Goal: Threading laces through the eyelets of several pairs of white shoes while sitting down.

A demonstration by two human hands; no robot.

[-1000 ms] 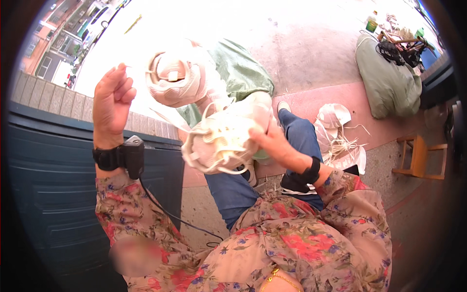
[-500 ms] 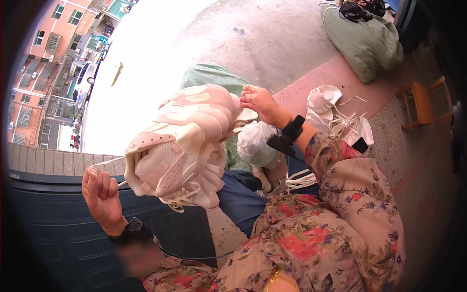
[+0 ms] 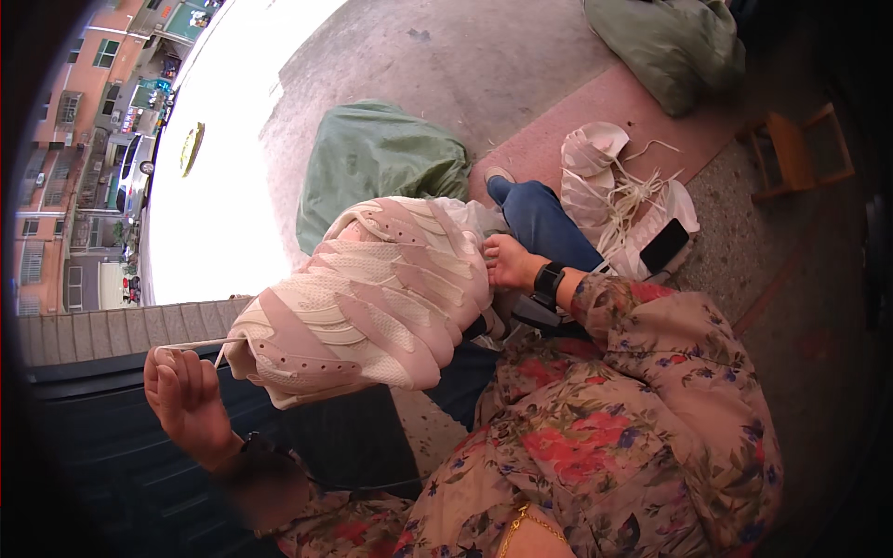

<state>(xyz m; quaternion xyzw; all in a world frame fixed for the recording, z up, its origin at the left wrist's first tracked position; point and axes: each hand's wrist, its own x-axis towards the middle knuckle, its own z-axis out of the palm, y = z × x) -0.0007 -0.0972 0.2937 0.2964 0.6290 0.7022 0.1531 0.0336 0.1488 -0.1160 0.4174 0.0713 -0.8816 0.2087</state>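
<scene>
A thick bundle of pink-and-white shoe uppers [image 3: 372,293], stacked mesh and panels with lace holes, hangs in front of me. A pale lace or cord [image 3: 195,344] runs from its left end to my left hand [image 3: 191,405], whose fingers are closed around it. My right hand [image 3: 513,262] is at the bundle's right end, its fingers loosely bent with the tips against or just beside the edge. It grips nothing that I can see. Behind the bundle, a whitish plastic bag [image 3: 473,216] is partly hidden.
More pale uppers with tangled laces [image 3: 633,200] lie on the ground to the right, a black phone [image 3: 664,246] on them. A green sack [image 3: 381,153] stands beyond the bundle; another [image 3: 670,51] is farther right, near a small wooden stool [image 3: 795,158]. A dark panel [image 3: 112,465] is at left.
The bundle has turned and dropped lower, showing another side. My right hand has moved down along its right end, fingers now more bent. My left hand still holds the lace, slightly lower and farther left.
</scene>
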